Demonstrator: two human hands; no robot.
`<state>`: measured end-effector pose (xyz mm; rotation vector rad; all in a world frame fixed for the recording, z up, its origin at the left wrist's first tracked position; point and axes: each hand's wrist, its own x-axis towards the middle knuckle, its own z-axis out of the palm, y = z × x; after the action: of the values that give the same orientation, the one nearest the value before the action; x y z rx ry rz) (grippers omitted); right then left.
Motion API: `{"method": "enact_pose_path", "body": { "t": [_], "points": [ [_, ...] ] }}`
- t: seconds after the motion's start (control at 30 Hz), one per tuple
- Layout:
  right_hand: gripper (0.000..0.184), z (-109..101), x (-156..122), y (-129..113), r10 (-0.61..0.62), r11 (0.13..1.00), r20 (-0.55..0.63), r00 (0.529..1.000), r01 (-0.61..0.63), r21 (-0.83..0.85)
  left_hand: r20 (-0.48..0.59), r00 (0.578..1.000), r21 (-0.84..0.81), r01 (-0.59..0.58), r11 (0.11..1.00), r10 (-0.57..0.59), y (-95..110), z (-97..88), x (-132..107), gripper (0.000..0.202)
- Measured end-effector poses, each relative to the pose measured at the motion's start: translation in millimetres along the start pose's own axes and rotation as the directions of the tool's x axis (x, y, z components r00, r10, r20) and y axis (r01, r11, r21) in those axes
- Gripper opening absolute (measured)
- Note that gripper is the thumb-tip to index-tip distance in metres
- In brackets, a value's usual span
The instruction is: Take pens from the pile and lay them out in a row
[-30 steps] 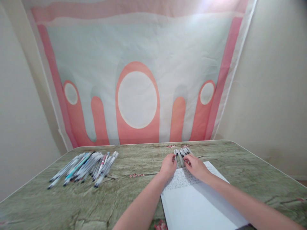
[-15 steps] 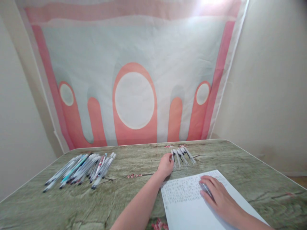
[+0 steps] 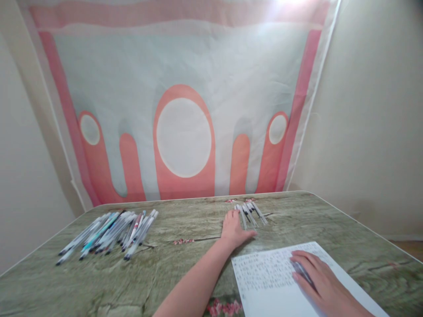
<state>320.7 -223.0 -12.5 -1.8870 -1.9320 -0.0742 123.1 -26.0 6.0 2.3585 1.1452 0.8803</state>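
My left hand (image 3: 234,229) lies palm down on the table, its thumb stretched out to the right. It rests beside a small row of clear-barrelled pens (image 3: 251,215) and covers part of the leftmost one. My right hand (image 3: 322,281) is closed around a pen (image 3: 304,274) with a clear barrel, resting on a white sheet of paper (image 3: 284,304). Rows of dark handwriting fill the upper part of the sheet. The tip of the held pen is hidden by my fingers.
A loose pile of many pens (image 3: 112,232), mostly clear with dark ends and one turquoise, lies on the left of the wood-patterned table (image 3: 158,281). Behind the table's far edge hangs a pink and pale grey cloth (image 3: 183,57).
The paper and my right hand with its pen have shifted right and slightly nearer to me. My left thumb has spread outward beside the row of pens.
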Motion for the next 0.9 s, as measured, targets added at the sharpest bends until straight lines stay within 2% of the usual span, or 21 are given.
{"method": "enact_pose_path", "body": {
  "t": [0.2,0.53,0.9],
  "points": [
    [0.035,3,1,2,-0.003,1.000,-0.004,1.000,0.003,-0.016,-0.006,0.999,0.091,0.049,0.995,-0.049,9,15.1,3,0.100],
    [0.034,2,1,2,0.023,0.999,0.004,1.000,-0.023,0.029,0.005,0.998,0.102,0.055,0.993,-0.055,6,16.4,8,0.082],
    [0.035,-3,1,2,0.021,0.999,0.037,0.999,-0.022,0.037,-0.018,0.999,-0.056,0.033,0.998,-0.034,0,12.1,11,0.074]
  ]
}}
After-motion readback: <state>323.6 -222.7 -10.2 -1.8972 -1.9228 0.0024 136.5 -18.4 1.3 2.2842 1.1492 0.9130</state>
